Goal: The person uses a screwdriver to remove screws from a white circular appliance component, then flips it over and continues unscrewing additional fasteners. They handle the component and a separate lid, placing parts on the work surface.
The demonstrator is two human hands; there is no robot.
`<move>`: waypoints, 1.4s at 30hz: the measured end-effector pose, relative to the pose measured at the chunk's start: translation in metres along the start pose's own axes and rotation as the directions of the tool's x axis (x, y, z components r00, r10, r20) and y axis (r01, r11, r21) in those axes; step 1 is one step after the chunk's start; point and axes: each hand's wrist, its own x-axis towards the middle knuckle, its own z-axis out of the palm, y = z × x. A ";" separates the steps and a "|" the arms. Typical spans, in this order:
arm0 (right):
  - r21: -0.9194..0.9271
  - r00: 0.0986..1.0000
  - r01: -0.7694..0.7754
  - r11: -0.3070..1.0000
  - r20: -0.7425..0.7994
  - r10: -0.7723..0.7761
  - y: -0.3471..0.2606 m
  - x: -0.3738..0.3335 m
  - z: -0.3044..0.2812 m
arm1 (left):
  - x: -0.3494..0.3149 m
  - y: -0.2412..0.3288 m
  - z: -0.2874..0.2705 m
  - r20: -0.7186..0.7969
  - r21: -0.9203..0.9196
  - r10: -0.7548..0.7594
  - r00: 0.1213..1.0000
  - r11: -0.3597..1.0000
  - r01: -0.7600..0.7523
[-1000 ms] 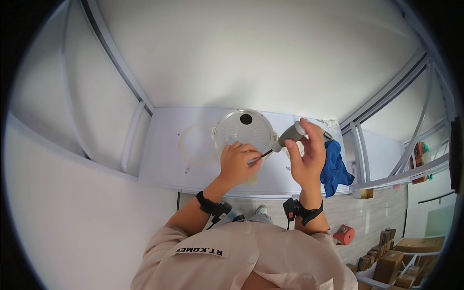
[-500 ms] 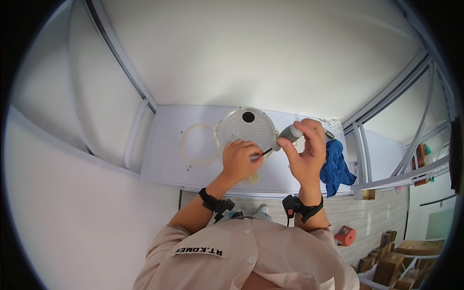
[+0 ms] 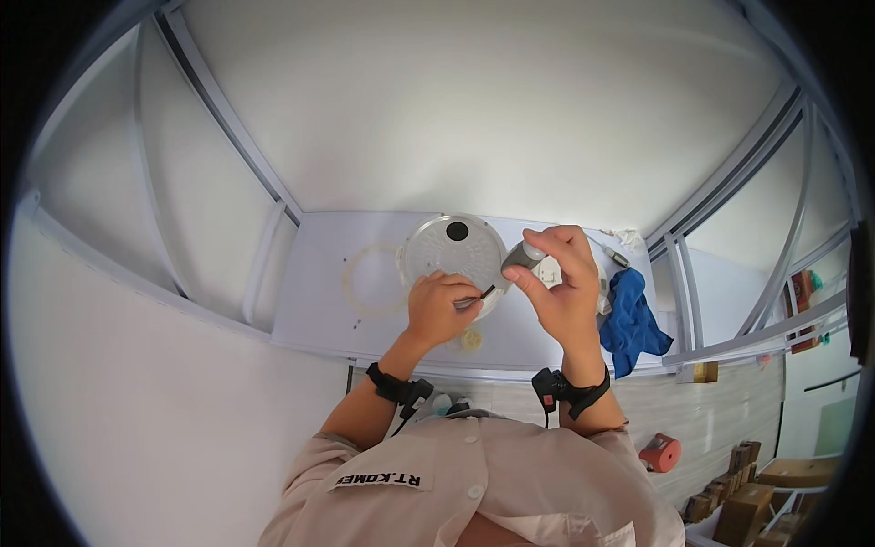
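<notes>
Your right hand (image 3: pixel 558 278) pinches the grey cylindrical-handled tool (image 3: pixel 522 263); your left hand (image 3: pixel 439 308) curls by its dark shaft (image 3: pixel 488 293) (grip unclear); the round silvery lid (image 3: pixel 453 251) seems mid-job, unfinished.

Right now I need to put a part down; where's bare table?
Free: between the pale ring and the left edge of the table, and behind that ring. Crowded: around the round cover, left hand and right hand, and rightward by the blue cloth.

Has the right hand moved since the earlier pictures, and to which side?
Yes. Judged against the white table, the right hand has shifted somewhat left, away from the table's right end, together with the grey-handled tool.
</notes>
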 end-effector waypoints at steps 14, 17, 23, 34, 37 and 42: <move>0.066 0.993 0.041 0.997 0.104 -0.048 0.000 -0.004 -0.002 | 0.000 0.005 0.001 -0.039 0.053 0.007 0.999 0.999 -0.005; 0.093 0.996 0.019 0.996 0.085 -0.027 0.005 -0.007 0.000 | 0.001 0.006 0.001 -0.036 0.068 0.016 0.999 0.998 -0.013; 0.141 0.998 0.036 0.989 0.040 -0.042 0.000 -0.003 0.007 | 0.004 0.009 0.001 -0.008 0.034 -0.075 0.997 0.997 0.076; 0.303 0.993 -0.115 0.946 0.014 0.117 0.008 -0.023 0.005 | 0.003 0.003 -0.003 0.038 0.060 0.014 0.999 0.998 -0.016; 0.126 1.000 -0.002 0.992 0.012 0.001 0.008 -0.017 0.002 | 0.001 -0.002 -0.003 0.022 0.053 0.028 0.999 0.998 -0.029; 0.033 0.997 -0.065 0.997 0.043 0.063 0.020 -0.027 -0.002 | 0.001 0.005 -0.002 0.003 0.038 -0.016 1.000 0.999 0.015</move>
